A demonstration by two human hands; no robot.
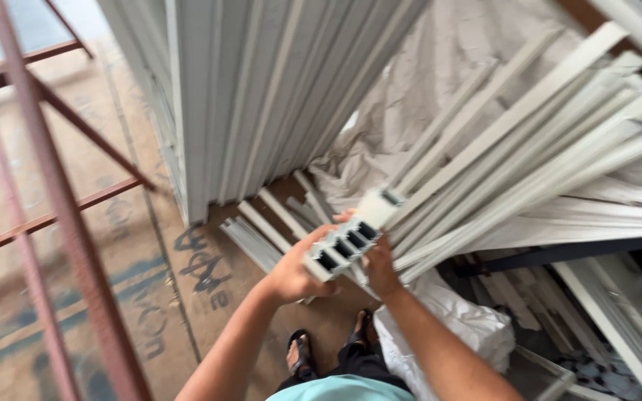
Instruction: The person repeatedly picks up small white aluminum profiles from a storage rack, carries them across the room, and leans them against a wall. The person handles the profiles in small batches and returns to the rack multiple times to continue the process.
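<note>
On a cardboard-covered floor (187, 297) beside a rust-red frame (53, 200), upright white panels (247, 89) lean together, with grey sheeting (440, 82) slumped behind them. To the right, a loose heap of long white profiles (559, 148) angles up and away. A person in sandals stands over the pile, holding the near ends of a bundle of hollow profiles (347, 241) at waist height, well above the floor. The left hand (295, 271) has its fingers clenched around the bundle from beneath; the right hand (380, 271) grips its other side, fingers closed on the same ends. Handling such long stock well seemingly calls for keeping the ends flush, both grips firm, and the far ends free of the heap so nothing snags or slides loose.
</note>
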